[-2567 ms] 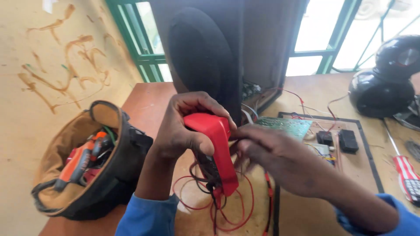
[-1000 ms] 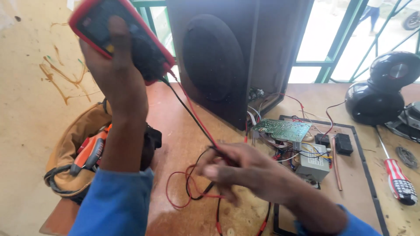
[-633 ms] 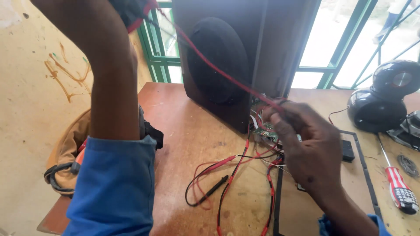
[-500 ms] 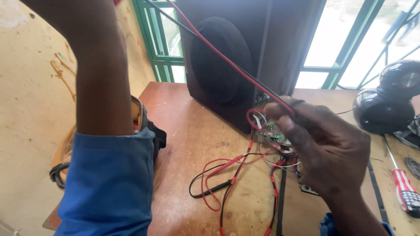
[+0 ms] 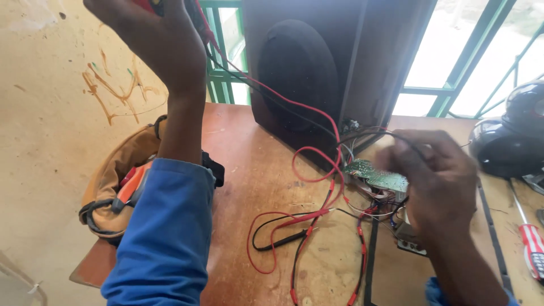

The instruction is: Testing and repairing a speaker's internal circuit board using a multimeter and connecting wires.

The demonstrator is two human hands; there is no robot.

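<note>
My left hand is raised high at the top of the view, closed around a red multimeter of which only a sliver shows. A red lead and a black lead run from it down to the wooden table and lie there in loops. My right hand hovers over a green circuit board beside a large dark speaker cabinet, its fingers curled on the leads near the cabinet's corner.
A tan tool bag with orange-handled tools sits at the table's left edge. A black helmet lies at the far right, with a red-and-white screwdriver in front of it. Green window bars stand behind.
My left hand lifted the multimeter from table height to above the view, drawing the leads up. My right hand slid along the leads toward the circuit board.
</note>
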